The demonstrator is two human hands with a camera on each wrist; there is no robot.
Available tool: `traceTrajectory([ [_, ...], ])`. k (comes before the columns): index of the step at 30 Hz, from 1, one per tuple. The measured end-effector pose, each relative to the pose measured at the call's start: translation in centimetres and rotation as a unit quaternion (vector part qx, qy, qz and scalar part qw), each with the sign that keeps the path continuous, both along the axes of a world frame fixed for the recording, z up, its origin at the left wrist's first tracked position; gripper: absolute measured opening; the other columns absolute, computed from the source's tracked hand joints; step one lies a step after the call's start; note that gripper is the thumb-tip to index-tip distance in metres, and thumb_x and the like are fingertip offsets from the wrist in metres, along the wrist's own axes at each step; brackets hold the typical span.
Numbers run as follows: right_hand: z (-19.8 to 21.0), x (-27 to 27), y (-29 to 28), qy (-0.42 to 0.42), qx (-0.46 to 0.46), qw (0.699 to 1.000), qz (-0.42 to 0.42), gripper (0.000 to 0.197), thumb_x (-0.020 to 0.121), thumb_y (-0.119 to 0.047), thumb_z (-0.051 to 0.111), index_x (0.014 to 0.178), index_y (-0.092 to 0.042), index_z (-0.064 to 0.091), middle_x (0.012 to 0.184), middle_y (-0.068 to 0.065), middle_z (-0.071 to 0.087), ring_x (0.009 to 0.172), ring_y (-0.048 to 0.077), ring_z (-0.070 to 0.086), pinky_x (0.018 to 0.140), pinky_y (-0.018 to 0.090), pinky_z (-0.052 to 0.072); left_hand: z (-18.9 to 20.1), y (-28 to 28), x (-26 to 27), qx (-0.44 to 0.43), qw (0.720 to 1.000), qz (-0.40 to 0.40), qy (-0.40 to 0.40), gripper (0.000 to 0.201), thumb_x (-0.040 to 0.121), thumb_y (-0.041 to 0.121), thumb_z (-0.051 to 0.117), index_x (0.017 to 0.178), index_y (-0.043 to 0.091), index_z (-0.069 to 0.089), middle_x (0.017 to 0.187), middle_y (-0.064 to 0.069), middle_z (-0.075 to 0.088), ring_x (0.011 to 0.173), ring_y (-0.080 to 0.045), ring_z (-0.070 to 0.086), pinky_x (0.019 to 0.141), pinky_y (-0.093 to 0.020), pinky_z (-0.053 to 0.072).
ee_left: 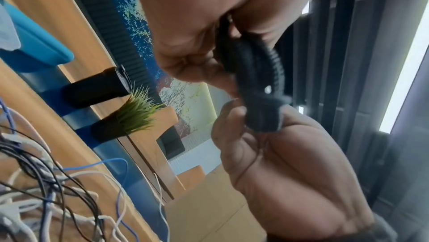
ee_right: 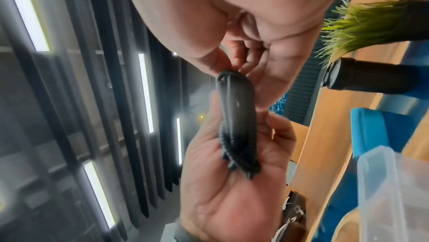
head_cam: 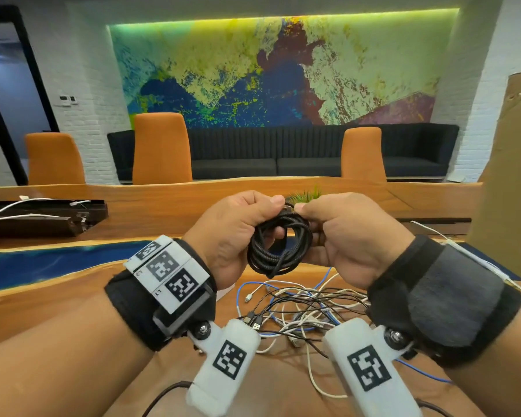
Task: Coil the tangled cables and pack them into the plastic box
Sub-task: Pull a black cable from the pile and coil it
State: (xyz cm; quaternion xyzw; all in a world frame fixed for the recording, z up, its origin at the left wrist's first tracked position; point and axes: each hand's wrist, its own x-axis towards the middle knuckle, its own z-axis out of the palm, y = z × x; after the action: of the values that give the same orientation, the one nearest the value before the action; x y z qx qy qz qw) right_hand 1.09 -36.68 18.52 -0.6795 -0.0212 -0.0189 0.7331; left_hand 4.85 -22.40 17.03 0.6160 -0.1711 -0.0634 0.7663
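I hold a coiled black braided cable (head_cam: 278,245) in the air above the wooden table (head_cam: 73,296), between both hands. My left hand (head_cam: 238,230) grips the coil's left side, with fingers curled through the loop. My right hand (head_cam: 340,230) holds the right side and pinches the cable's end at the top with thumb and forefinger. The coil (ee_left: 255,80) shows edge-on in the left wrist view, and again as the coil (ee_right: 236,126) in the right wrist view. A tangle of white, blue and black cables (head_cam: 298,308) lies on the table below my hands. The clear plastic box (ee_right: 394,181) sits at the lower right of the right wrist view.
A blue lid (ee_right: 376,128) lies beside the box. A small green plant (head_cam: 306,195) stands just behind my hands. A dark open floor box (head_cam: 42,215) with white cables sits at the left. Cardboard (head_cam: 506,176) stands at the right, and orange chairs (head_cam: 161,145) line the far edge.
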Motion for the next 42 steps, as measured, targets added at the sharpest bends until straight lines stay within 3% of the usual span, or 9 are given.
traceTrajectory([
  [4, -0.4, 0.0, 0.3, -0.003, -0.002, 1.0, -0.018, 0.017, 0.098, -0.012, 0.051, 0.105, 0.001, 0.061, 0.075, 0.01, 0.066, 0.054, 0.014, 0.067, 0.048, 0.026, 0.052, -0.2, 0.2, 0.0, 0.015, 1.0, 0.021, -0.016, 0.015, 0.096, 0.011, 0.055, 0.108, 0.013, 0.063, 0.092, -0.012, 0.067, 0.088, -0.029, 0.062, 0.087, -0.046, 0.047],
  [8, 0.1, 0.3, 0.9, 0.048, 0.056, 0.997, 0.003, 0.019, 0.101, -0.011, 0.047, 0.097, -0.003, 0.063, 0.072, 0.009, 0.066, 0.052, 0.015, 0.065, 0.045, 0.026, 0.053, -0.2, 0.1, 0.0, -0.013, 0.999, 0.043, -0.031, 0.014, 0.096, 0.009, 0.055, 0.107, 0.013, 0.063, 0.084, -0.01, 0.069, 0.074, -0.022, 0.068, 0.07, -0.037, 0.06],
  [11, 0.4, 0.3, 0.8, 0.106, 0.084, 0.99, 0.044, 0.021, 0.101, -0.009, 0.044, 0.097, -0.003, 0.064, 0.071, 0.01, 0.067, 0.06, 0.018, 0.066, 0.047, 0.027, 0.057, -0.4, 0.3, 0.0, 0.022, 0.99, 0.089, -0.104, 0.009, 0.095, 0.008, 0.058, 0.102, 0.012, 0.063, 0.085, -0.013, 0.07, 0.078, -0.027, 0.069, 0.076, -0.044, 0.059],
  [18, 0.8, -0.1, 0.5, 0.157, 0.119, 0.97, 0.14, 0.019, 0.095, -0.003, 0.05, 0.106, 0.005, 0.063, 0.1, 0.019, 0.057, 0.101, 0.026, 0.05, 0.071, 0.042, 0.06, -0.6, 0.0, 0.1, 0.055, 0.957, 0.172, -0.227, 0.017, 0.092, 0.011, 0.064, 0.104, 0.016, 0.052, 0.096, -0.012, 0.063, 0.081, -0.023, 0.068, 0.071, -0.034, 0.059],
  [22, 0.4, 0.0, -0.1, 0.061, -0.002, 0.991, 0.119, 0.014, 0.094, -0.003, 0.054, 0.088, -0.008, 0.066, 0.082, 0.014, 0.071, 0.079, 0.025, 0.067, 0.071, 0.043, 0.061, -0.5, 0.2, 0.4, 0.129, 0.921, 0.189, -0.315, 0.023, 0.092, 0.011, 0.064, 0.099, 0.027, 0.049, 0.097, 0.002, 0.055, 0.076, -0.014, 0.062, 0.068, -0.03, 0.058],
  [27, 0.4, 0.0, -1.2, -0.07, -0.178, 0.98, 0.061, 0.027, 0.089, 0.002, 0.054, 0.089, -0.011, 0.077, 0.092, 0.014, 0.075, 0.088, 0.036, 0.068, 0.081, 0.045, 0.058, -0.2, 0.6, 0.5, 0.204, 0.863, 0.168, -0.43, 0.03, 0.095, 0.006, 0.056, 0.102, 0.033, 0.043, 0.093, 0.007, 0.053, 0.061, -0.033, 0.059, 0.057, -0.05, 0.052],
  [34, 0.8, 0.5, -1.2, -0.143, -0.251, 0.957, -0.023, 0.019, 0.086, -0.021, 0.072, 0.076, -0.005, 0.073, 0.063, 0.007, 0.066, 0.054, 0.014, 0.059, 0.059, 0.034, 0.059, -0.8, -0.1, 1.3, 0.257, 0.827, 0.164, -0.472, 0.022, 0.094, 0.002, 0.05, 0.109, 0.017, 0.045, 0.075, 0.01, 0.043, 0.051, -0.007, 0.045, 0.055, -0.013, 0.037],
  [38, 0.6, 1.1, -1.5, -0.18, -0.287, 0.941, -0.018, 0.016, 0.087, -0.019, 0.071, 0.077, -0.007, 0.07, 0.068, 0.008, 0.066, 0.058, 0.015, 0.061, 0.055, 0.029, 0.056, -0.9, -0.2, 1.3, 0.249, 0.839, 0.173, -0.452, 0.018, 0.093, 0.012, 0.051, 0.105, 0.023, 0.044, 0.083, 0.006, 0.053, 0.056, -0.015, 0.053, 0.055, -0.026, 0.046],
  [42, -0.1, 1.8, -2.3, -0.27, -0.336, 0.901, -0.058, 0.014, 0.087, -0.022, 0.071, 0.075, -0.015, 0.07, 0.069, 0.0, 0.066, 0.064, 0.016, 0.061, 0.059, 0.038, 0.056, 0.2, 0.0, 1.0, 0.165, 0.955, 0.064, -0.237, 0.026, 0.086, 0.024, 0.057, 0.108, 0.01, 0.052, 0.09, -0.014, 0.062, 0.068, -0.029, 0.059, 0.064, -0.041, 0.054],
])
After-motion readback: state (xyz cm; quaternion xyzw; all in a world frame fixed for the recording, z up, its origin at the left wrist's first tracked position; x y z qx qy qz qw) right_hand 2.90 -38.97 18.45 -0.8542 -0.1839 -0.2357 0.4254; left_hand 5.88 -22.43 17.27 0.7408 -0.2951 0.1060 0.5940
